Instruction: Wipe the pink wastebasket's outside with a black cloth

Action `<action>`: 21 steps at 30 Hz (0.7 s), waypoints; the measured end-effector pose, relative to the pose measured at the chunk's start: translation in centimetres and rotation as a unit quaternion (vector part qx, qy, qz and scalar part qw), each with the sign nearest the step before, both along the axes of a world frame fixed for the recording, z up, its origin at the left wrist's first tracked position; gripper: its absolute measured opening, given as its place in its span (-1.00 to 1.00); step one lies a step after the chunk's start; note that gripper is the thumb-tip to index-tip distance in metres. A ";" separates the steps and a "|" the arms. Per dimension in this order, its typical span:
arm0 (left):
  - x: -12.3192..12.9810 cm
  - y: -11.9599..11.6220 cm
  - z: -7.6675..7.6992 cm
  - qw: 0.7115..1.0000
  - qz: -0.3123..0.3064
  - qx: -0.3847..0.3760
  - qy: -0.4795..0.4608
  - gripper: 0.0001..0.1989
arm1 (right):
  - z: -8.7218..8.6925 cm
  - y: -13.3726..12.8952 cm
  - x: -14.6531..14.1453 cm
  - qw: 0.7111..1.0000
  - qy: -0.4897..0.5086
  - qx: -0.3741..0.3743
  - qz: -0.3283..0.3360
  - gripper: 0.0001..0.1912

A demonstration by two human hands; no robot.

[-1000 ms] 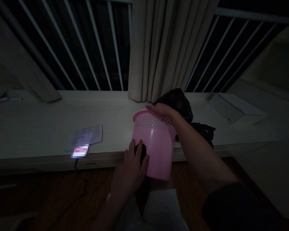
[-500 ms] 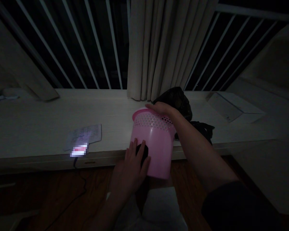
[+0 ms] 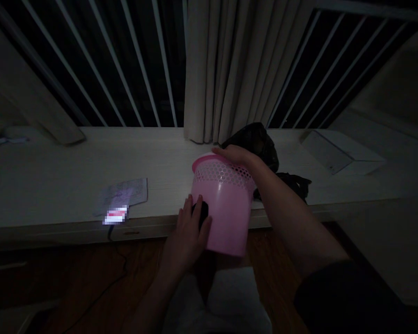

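Note:
A pink plastic wastebasket (image 3: 230,213) with a band of honeycomb holes below its rim is held tilted at the front edge of the white sill. My right hand (image 3: 235,154) is closed over its rim at the top. On the basket's lower left side, my left hand (image 3: 187,227) presses a small black object (image 3: 204,213), partly covered by the fingers; I cannot make out its kind. Just behind my right wrist lies a black plastic bag (image 3: 259,141), with more black plastic (image 3: 296,183) beside the right forearm.
A sheet of paper (image 3: 134,191) and a lit, blurred-out screen (image 3: 115,215) with a cable (image 3: 125,262) lie on the left of the sill (image 3: 167,171). To the right stands a pale box (image 3: 348,150). Beige curtains (image 3: 212,69) and window bars (image 3: 135,60) are behind.
My left hand and the black object have slid slightly left and up along the basket's side. The right hand keeps its hold on the rim.

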State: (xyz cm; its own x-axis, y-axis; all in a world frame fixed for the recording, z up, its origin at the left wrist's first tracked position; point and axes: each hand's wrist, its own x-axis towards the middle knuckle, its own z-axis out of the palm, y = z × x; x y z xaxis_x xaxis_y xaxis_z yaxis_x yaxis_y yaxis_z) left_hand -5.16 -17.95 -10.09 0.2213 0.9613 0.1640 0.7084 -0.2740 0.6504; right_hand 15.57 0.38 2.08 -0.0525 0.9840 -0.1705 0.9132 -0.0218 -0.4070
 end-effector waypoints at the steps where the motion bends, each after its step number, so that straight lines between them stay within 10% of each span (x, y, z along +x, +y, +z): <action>1: -0.2 0.4 -0.1 1.000 0.005 -0.005 -0.010 -0.37 | 0.0 0.0 0.1 1.000 -0.001 0.000 0.002 -0.23; 8: -2.1 -0.3 -2.3 0.997 0.035 -0.041 -0.047 -0.36 | 0.1 0.1 -0.1 1.000 0.003 -0.009 -0.005 -0.24; 16: 0.0 0.2 -0.1 1.000 -0.014 0.001 -0.008 -0.38 | 0.4 -0.2 -0.3 1.000 -0.005 -0.016 -0.001 -0.26; 21: -1.5 1.3 -1.9 0.997 0.004 -0.034 -0.067 -0.39 | 0.7 -0.9 0.0 1.000 -0.005 -0.009 -0.003 -0.29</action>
State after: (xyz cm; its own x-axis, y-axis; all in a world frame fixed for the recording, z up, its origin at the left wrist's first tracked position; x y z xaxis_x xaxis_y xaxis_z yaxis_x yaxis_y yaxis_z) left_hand -6.70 -16.67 -12.03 0.1945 0.9728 0.1259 0.6166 -0.2211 0.7556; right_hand 15.56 -0.51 2.74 -0.0454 0.9809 -0.1893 0.9172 -0.0342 -0.3969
